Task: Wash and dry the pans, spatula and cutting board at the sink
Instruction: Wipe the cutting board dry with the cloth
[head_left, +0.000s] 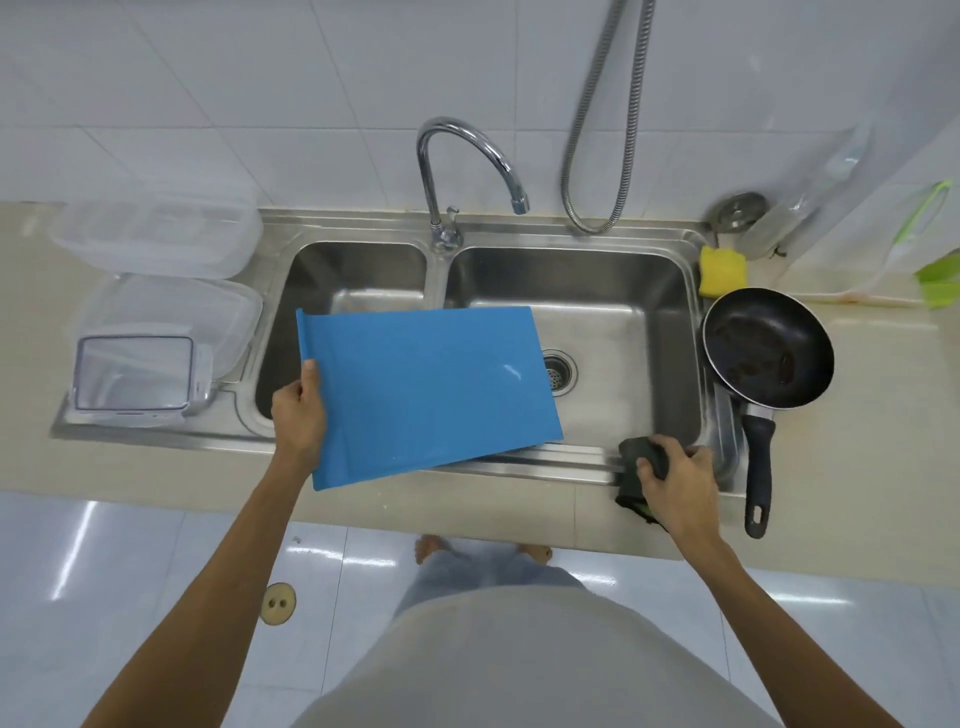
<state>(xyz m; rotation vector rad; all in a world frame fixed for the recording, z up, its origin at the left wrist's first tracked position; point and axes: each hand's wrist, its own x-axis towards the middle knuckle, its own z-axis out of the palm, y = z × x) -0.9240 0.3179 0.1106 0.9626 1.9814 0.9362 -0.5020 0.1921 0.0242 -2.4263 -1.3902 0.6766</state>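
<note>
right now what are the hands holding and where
Left hand grips the blue cutting board by its left edge, thumb on top. Right hand clutches a dark scouring pad around its middle.

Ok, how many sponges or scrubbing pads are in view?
2. A yellow rectangular sponge sits at the steel sink's back right corner; a dark scouring pad is gripped in the right hand at its front rim. Others may be hidden.
</note>
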